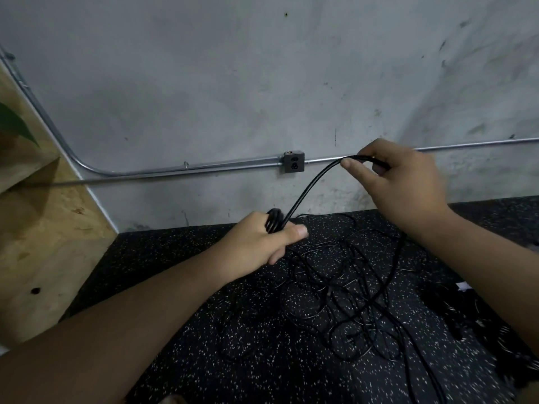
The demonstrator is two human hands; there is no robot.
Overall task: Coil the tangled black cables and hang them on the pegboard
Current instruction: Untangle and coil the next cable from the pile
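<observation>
Centre of frame: left hand (262, 242), fist closed round a small coil (274, 221) of black cable (309, 186), thumb laid along the top and pointing right. Up and to the right: right hand (404, 185), pinching the same cable between thumb and curled fingers, just in front of the conduit (204, 167) line. Between the two hands, a single smooth arc of cable, rising from the coil to the pinch, with a short stretch showing past the right fingers. Lower middle to lower right: tangle (350, 290) of thin black loops, crossing one another, loose on the speckled black floor (175, 322), below both hands. Far lower right: more dark cable, blurred, beside a small white tag (463, 285). Behind everything: grey scuffed wall (262, 83), with the metal conduit across it, curving up at the left and meeting an outlet (293, 162) at mid-frame, just left of the right hand. Left edge: plywood (43, 234) panel, green leaf (14, 121) at its upper left.
</observation>
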